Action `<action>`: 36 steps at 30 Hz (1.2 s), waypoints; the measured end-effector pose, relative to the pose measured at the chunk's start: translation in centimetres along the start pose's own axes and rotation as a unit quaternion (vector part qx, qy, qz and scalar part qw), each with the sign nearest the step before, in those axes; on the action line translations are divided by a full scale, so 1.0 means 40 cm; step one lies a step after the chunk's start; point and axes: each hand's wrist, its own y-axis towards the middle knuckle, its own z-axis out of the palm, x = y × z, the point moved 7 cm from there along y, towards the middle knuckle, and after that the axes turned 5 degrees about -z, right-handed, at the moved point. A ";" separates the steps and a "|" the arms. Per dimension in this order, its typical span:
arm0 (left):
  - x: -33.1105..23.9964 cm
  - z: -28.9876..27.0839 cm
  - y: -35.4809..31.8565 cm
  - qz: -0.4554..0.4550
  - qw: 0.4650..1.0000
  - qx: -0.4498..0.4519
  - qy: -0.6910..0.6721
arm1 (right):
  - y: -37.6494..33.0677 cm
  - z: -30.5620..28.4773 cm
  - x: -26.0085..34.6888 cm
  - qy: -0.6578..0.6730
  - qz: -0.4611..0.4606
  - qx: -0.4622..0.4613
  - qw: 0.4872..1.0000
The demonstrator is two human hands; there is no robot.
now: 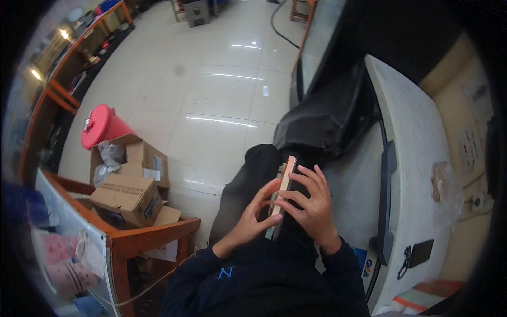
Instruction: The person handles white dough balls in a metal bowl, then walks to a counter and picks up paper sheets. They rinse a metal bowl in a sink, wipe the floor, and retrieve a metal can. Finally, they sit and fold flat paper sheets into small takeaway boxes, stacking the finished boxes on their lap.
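My left hand [252,214] and my right hand [312,205] meet over my lap. Between their fingertips is a narrow, pale stack [285,181] held on edge, with a pinkish far end. It looks like a bundle of paper slips, perhaps banknotes; its faces are mostly turned away from view. A greenish edge shows along its left side, near the left fingers. The left thumb and fingers pinch it from the left. On the right side, the other thumb and fingertips press against it, with the upper fingers spread.
Cardboard boxes [125,198] and a pink lidded bucket [105,127] stand on the left, by an orange wooden frame [153,232]. A white chest-like unit [417,127] on the right carries a dark flat device [422,253] and a plastic bag [446,190].
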 end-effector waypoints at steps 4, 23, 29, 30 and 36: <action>0.010 0.042 0.043 0.026 0.995 -0.004 0.095 | -0.028 -0.059 -0.015 -0.031 0.085 -0.007 0.996; -0.030 -0.085 0.086 0.022 0.990 0.111 0.083 | 0.019 0.131 -0.153 0.329 0.136 0.013 0.934; -0.021 -0.124 0.062 -0.014 0.998 0.061 0.000 | -0.024 0.173 -0.197 0.374 0.156 0.025 0.914; -0.020 -0.132 0.059 -0.018 0.998 0.050 -0.013 | -0.035 0.164 -0.206 0.374 0.173 0.024 0.911; -0.020 -0.132 0.043 -0.023 0.996 0.067 -0.058 | -0.024 0.154 -0.262 0.394 0.230 0.093 0.885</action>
